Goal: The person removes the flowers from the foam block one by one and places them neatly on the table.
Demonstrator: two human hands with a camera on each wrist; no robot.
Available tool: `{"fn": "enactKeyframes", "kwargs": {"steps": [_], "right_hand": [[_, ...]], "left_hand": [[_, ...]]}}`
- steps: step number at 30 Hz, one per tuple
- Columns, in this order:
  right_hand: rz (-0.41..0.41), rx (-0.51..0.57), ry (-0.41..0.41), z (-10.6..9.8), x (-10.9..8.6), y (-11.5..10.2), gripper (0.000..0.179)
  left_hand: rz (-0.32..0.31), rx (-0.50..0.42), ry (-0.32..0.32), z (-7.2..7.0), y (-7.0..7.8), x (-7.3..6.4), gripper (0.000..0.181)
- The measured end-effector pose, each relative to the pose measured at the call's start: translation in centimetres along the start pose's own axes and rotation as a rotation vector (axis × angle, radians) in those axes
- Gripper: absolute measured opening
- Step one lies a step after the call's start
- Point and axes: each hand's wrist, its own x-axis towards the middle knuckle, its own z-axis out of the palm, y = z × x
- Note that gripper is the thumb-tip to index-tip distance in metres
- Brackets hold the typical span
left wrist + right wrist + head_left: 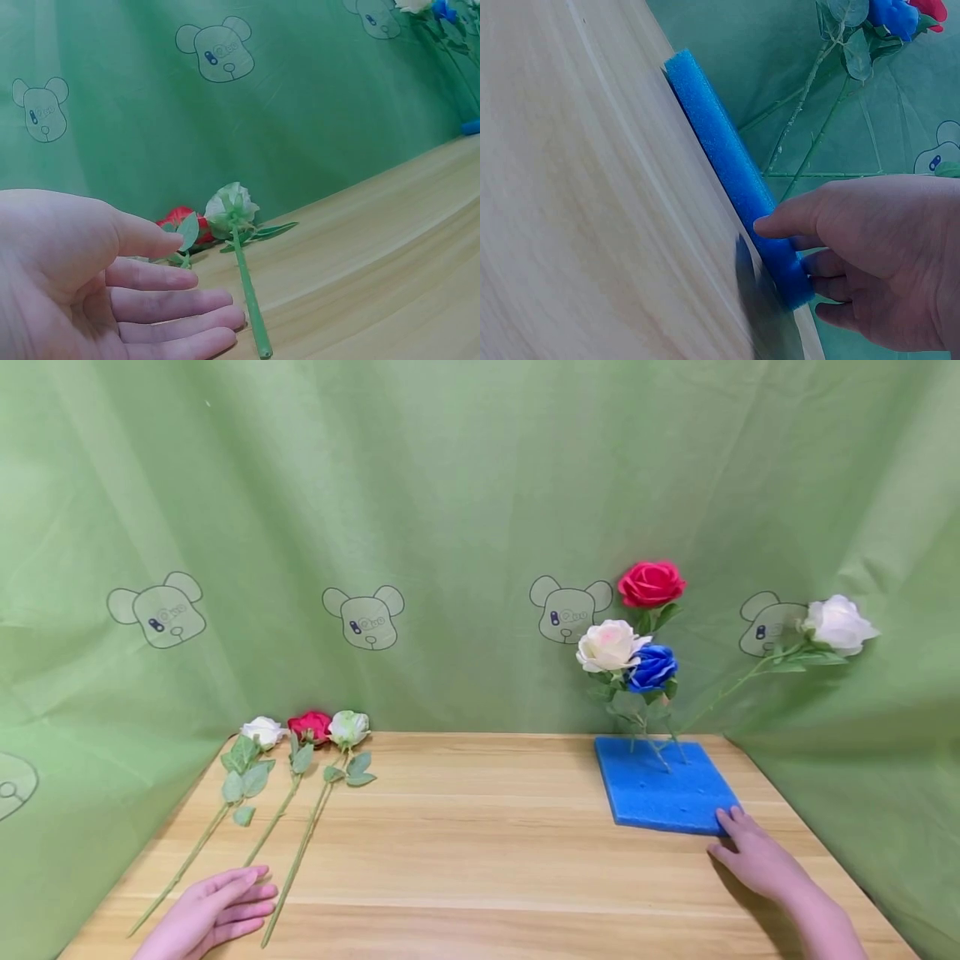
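Note:
My left hand [213,910] is held out over the near left of the table, fingers extended with nothing in them. Close by lie three artificial roses: a white rose [262,732], a red rose [310,726] and a pale green-white rose [349,727]. The middle stem passes behind the fingertips. At the right, my right hand [761,860] rests its fingertips on the near right corner of a blue foam block [667,793], thumb by its front edge. Standing in the foam are a pink-red rose [651,585], a cream rose [611,647], a blue rose [652,668] and a strongly tilted white rose [840,625].
A light wooden table [480,852] carries everything. Behind it and at both sides hangs a green curtain [450,510] printed with bear heads. The tilted white rose reaches out past the table's right side, close to the curtain.

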Motion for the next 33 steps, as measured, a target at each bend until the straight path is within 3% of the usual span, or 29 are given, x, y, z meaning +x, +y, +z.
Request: {"fn": "enactKeyframes", "kwargs": {"steps": [5, 10, 19, 33], "right_hand": [[-0.005, -0.011, 0.021, 0.2, 0.1, 0.0, 0.067], [-0.009, -0.022, 0.022, 0.3, 0.2, 0.1, 0.067], [-0.013, -0.010, 0.034, 0.4, 0.0, 0.2, 0.066], [-0.010, -0.024, 0.048, 0.4, -0.2, 0.1, 0.065]], "left_hand": [[0.025, -0.006, -0.020, 0.2, 0.5, 0.3, 0.055], [0.058, 0.052, -0.026, 0.6, 1.5, 0.5, 0.051], [0.080, 0.211, 0.060, 2.5, 4.3, 1.6, 0.062], [0.192, 0.392, -0.036, 7.1, 10.3, 5.5, 0.057]]}}
